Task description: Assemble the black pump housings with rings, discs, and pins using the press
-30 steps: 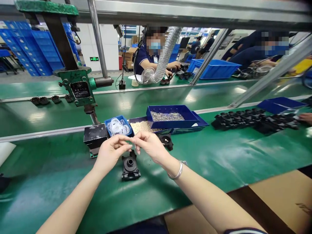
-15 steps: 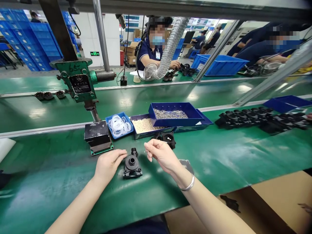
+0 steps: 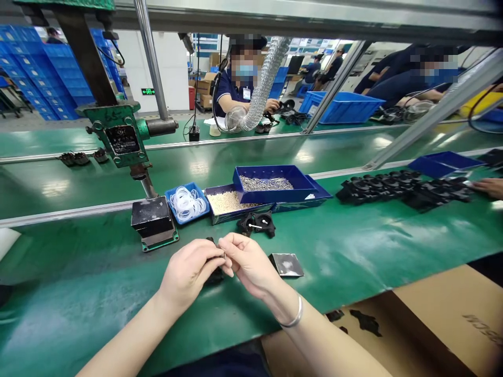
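My left hand (image 3: 192,269) and my right hand (image 3: 247,264) meet at their fingertips, each closed in a pinch. Between the fingers shows a bit of a thin metal pin (image 3: 225,256). Below them, a round black plastic housing (image 3: 214,278) stands on the green table, mostly hidden by the fingers. Just beyond my right hand lie black plastic parts (image 3: 256,224), with white-looking pieces on them. A small dark block with a worn pale top (image 3: 288,265) sits to the right of that hand.
Behind are a blue tray of white rings (image 3: 206,198), a tray of small beige pieces (image 3: 214,215) and a blue tray of metal pins (image 3: 275,196). At left stands a green press (image 3: 121,133) above a black block (image 3: 151,214). Rows of black parts (image 3: 377,188) lie right, near another person's hand (image 3: 489,187).
My right hand has moved left with the pin to meet my left hand. My left hand has come over the housing from its left side. The camera view has shifted somewhat.
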The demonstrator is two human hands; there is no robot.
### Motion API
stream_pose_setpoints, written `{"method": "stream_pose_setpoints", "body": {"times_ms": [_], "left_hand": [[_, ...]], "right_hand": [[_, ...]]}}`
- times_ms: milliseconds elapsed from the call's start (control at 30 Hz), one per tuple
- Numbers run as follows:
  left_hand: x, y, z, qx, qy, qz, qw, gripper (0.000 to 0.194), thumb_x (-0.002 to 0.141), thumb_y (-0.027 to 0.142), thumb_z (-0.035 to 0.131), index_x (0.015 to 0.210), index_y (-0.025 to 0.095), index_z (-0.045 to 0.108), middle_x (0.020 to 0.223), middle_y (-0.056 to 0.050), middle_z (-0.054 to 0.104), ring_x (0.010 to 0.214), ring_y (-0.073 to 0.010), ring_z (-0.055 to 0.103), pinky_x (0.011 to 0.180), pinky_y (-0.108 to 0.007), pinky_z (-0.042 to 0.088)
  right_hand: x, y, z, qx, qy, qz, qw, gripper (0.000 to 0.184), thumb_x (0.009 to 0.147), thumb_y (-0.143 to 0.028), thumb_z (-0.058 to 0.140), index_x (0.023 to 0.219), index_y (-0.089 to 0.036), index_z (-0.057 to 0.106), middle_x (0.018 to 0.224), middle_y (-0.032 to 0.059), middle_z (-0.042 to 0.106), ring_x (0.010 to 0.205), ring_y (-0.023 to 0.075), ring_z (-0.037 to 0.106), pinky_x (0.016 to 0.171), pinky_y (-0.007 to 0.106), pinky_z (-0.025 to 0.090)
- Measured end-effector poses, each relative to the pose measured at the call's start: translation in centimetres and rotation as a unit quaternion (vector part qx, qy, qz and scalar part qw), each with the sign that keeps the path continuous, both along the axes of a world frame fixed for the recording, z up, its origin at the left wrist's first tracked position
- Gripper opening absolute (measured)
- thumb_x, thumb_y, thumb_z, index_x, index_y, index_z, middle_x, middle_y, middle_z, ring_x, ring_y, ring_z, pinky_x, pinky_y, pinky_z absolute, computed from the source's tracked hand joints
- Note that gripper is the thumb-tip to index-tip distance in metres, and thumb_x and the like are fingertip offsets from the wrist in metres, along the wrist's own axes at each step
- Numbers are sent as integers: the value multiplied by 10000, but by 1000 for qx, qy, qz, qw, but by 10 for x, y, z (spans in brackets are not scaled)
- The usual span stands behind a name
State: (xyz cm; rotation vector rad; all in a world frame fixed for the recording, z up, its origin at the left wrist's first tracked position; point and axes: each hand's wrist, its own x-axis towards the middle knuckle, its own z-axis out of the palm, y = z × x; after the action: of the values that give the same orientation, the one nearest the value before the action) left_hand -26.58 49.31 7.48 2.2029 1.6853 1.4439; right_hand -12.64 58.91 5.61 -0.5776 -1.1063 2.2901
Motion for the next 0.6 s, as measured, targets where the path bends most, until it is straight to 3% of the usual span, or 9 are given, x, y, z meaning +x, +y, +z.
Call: {"method": "stream_pose_setpoints", "body": {"times_ms": [167,333,467,600], "left_hand": [[-4,0,-1,32,41,-25,998,104,948,136,619,1019,167,688,932,-53,729,845,-129,694,778,-210,564],[-10,-5,4,65,90,-14,994,98,969,163,596,1014,171,683,934,-51,751,846,-137,709,792,-220,557],[-16,-14,10,27,47,66,996,83,955,162,625,930,200,694,879,1,753,835,-114,707,817,-190,531],[-28,-28,4,-44,12,121,992,102,948,175,640,894,229,708,850,42,757,839,-107,712,821,-185,518]], "right_hand": [[1,-7,-1,-65,35,36,997,372,821,-408,811,704,-143,577,539,-58,505,455,39,437,456,174,312],[1,-9,0,-61,38,50,996,380,800,-425,822,718,-146,577,545,-58,505,454,37,404,453,176,321],[4,4,-10,52,-23,-49,997,368,744,-448,846,783,-165,613,562,-49,575,432,66,460,436,200,352],[3,21,-31,226,-130,-113,959,326,776,-453,806,781,-183,623,546,-43,591,472,104,520,486,230,415]]}}
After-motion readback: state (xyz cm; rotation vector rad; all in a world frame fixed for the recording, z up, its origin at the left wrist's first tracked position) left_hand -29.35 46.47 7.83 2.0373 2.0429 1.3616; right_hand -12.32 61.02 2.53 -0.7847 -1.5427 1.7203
